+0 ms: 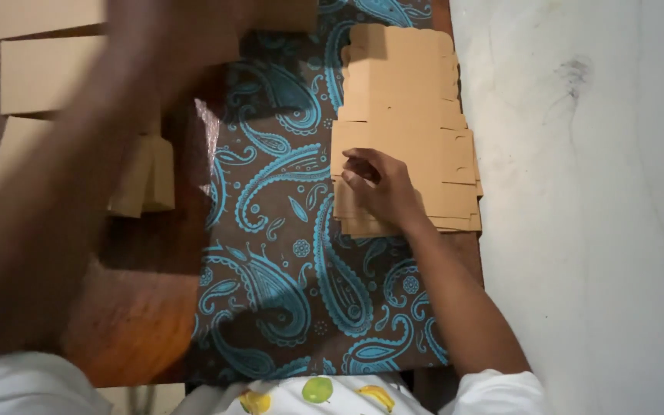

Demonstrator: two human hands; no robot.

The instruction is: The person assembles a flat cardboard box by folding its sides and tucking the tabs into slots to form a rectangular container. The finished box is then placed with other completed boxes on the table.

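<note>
stack: a pile of flat brown cardboard box blanks (405,123), not folded yet, lying one on top of another.
look: plain tan card with little cut notches and flaps along the edges.
pose: flat, the sheets slid a bit out of line, so the near edges show like steps.
place: on the blue and brown swirly cloth, at its right side, close to the pale floor.
touch: the right hand (378,188) rests on the near left part of the pile, fingers bent on the top sheet.
cover: the hand hides part of the near edge.
</note>
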